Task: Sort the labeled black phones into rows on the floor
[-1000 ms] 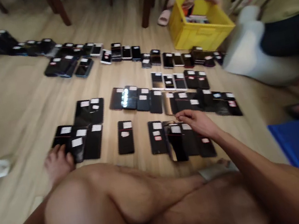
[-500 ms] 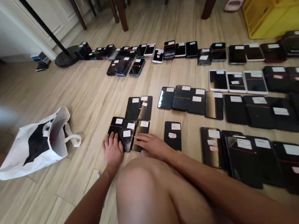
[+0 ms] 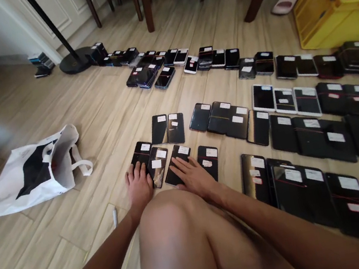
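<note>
"Head view: list the layout in descending size."

"Wood-look floor (image 3: 60, 248) fills most of the frame. Rows of dark phones (image 3: 282, 135) occupy its centre and right. Yellow crate (image 3: 313, 13): upper right. White bag (image 3: 33, 172): left side, lying down, mouth facing right."

"State of each hand?"

"Left hand (image 3: 140, 185): centre of frame, fingers spread over the lower part of the leftmost phone (image 3: 141, 153) of the nearest row; not clenched. Right hand (image 3: 195, 175): fingers extended across the face of the covered phone (image 3: 172, 177), not closed round it. Thumb contact cannot be determined."

"Governing relation?"

"The covered phone lies flat at centre frame, under the right fingers and to the upper left of the right palm. Long axis: slightly slanted, upper end leaning right. The right fingers cross that axis, pointing upper left. The right hand is nearer; the left hand is apart from it, with the middle phone (image 3: 157, 168) between."

"Smaller items?"

"Pen-like object (image 3: 114, 216): on the floor, lower left of the left hand. White label (image 3: 182, 150): upper end of the covered phone, just above the right fingertips."
</note>
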The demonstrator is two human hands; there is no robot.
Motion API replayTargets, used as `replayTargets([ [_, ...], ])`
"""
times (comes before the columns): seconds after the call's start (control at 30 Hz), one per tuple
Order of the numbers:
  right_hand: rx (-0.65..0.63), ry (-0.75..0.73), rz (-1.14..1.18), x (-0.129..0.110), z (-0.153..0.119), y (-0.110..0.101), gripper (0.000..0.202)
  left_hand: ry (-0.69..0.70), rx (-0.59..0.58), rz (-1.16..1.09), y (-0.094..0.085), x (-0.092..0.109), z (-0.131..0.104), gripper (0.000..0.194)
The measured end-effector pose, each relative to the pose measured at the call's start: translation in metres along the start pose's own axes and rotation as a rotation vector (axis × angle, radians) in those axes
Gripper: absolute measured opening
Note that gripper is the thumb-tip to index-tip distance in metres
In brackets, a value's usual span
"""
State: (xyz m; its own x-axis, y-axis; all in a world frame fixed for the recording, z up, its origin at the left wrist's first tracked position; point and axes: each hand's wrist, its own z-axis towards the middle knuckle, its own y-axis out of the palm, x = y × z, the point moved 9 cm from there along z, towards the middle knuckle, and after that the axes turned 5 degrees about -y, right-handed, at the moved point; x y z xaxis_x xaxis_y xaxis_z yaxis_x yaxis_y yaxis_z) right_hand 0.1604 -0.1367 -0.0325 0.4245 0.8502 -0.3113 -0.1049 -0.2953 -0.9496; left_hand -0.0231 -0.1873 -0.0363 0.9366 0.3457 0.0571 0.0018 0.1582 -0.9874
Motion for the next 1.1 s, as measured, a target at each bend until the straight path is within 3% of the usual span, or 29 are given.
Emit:
replayTargets([
  [0.37,0.023,-0.042,0.017,0.02,-0.046,-0.004,0.069,-0.076,-0.03,-0.027,0.01,0.019,-0.01,0.052],
  [0.63,0.066,-0.041,0.042,0.021,-0.051,-0.004,0.062,-0.069,-0.069,-0.037,0.022,0.029,-0.015,0.055],
  [1.1,0.088,-0.023,0.061,0.019,-0.055,-0.007,0.057,-0.019,-0.118,-0.012,0.02,0.04,-0.018,0.053],
])
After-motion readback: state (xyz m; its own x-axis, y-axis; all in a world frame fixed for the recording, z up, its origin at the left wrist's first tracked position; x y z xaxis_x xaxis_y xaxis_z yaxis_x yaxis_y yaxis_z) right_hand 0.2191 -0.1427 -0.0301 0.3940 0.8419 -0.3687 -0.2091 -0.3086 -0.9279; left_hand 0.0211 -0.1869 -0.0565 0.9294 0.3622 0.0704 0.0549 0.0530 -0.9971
